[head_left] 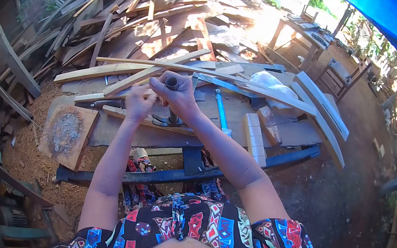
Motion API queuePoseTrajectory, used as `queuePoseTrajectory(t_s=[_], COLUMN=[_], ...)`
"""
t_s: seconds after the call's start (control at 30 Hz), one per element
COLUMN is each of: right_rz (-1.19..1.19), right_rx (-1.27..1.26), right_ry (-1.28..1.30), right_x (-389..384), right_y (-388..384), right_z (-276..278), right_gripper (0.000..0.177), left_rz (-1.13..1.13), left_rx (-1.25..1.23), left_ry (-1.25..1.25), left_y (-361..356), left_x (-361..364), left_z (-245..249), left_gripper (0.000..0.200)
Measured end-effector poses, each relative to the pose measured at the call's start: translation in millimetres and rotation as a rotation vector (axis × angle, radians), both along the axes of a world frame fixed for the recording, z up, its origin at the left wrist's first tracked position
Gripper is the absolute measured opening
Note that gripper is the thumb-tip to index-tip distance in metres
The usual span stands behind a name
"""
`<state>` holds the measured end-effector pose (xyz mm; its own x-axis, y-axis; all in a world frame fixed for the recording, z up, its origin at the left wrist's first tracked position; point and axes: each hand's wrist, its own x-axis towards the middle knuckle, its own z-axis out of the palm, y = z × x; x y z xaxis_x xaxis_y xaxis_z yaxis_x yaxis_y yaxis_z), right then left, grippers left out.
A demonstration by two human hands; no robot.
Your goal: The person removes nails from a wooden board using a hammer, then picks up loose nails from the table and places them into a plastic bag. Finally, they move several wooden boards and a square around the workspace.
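My right hand (182,98) is wrapped round the handle of a claw hammer (171,83), whose hollow handle end points up at me. Below the fist, the dark hammer head and curved claw show near a pale wooden strip (125,114) on the bench. Close beside it on the left, my left hand (139,103) is closed with its fingers pinched together. It looks slightly blurred, and whatever it holds, if anything, is hidden. Long pale wooden slats (108,75) lie crossed just beyond both hands.
The low workbench (120,133) carries a blue-handled tool (221,109), wooden blocks (255,138), curved planks (320,116) and a clear plastic bag (271,88). A board with grey debris (65,130) lies left. Scrap wood (139,7) is heaped behind; a table (304,34) and chair (341,76) stand back right.
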<state>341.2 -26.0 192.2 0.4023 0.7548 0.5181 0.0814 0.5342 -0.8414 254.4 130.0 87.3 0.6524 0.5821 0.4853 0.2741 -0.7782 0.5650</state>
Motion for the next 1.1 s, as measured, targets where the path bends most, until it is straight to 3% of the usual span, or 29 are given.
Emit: queuePoseTrajectory(t_s=[0.03, 0.1, 0.13, 0.2, 0.3, 0.47, 0.7, 1.1], right_rz=[0.01, 0.018, 0.017, 0.02, 0.03, 0.035, 0.036, 0.051], right_rx=[-0.026, -0.051, -0.052, -0.055, -0.083, -0.088, -0.103, -0.097], right_ry=[0.016, 0.033, 0.027, 0.022, -0.005, 0.018, 0.058, 0.02], right_x=[-0.4, 0.1, -0.2, -1.6, -3.0, -3.2, -3.3, -1.4], right_y=[-1.4, -1.1, 0.3, 2.2, 3.1, 4.0, 1.4, -0.7], right_z=[1.7, 1.8, 0.9, -0.1, 3.4, 4.3, 6.8, 3.0], right_gripper=[0.028, 0.029, 0.029, 0.029, 0.03, 0.029, 0.029, 0.028], left_rz=[0.084, 0.2, 0.199, 0.454, 0.547, 0.471, 0.556, 0.53], left_rx=[0.189, 0.004, 0.002, -0.005, 0.061, 0.147, 0.239, 0.277], left_ry=[-0.143, -0.163, -0.16, -0.136, -0.104, -0.11, 0.004, 0.047], left_y=[19.8, 38.5, 44.0, 52.2, 63.5, 64.1, 55.4, 46.6], left_x=[-6.4, -31.9, -43.7, -66.0, -84.5, -90.1, -85.2, -86.6], left_z=[-12.1, -21.6, -26.6, -38.3, -71.2, -96.4, -98.1, -88.3], left_gripper=[0.028, 0.042, 0.042, 0.046, 0.049, 0.047, 0.036, 0.036])
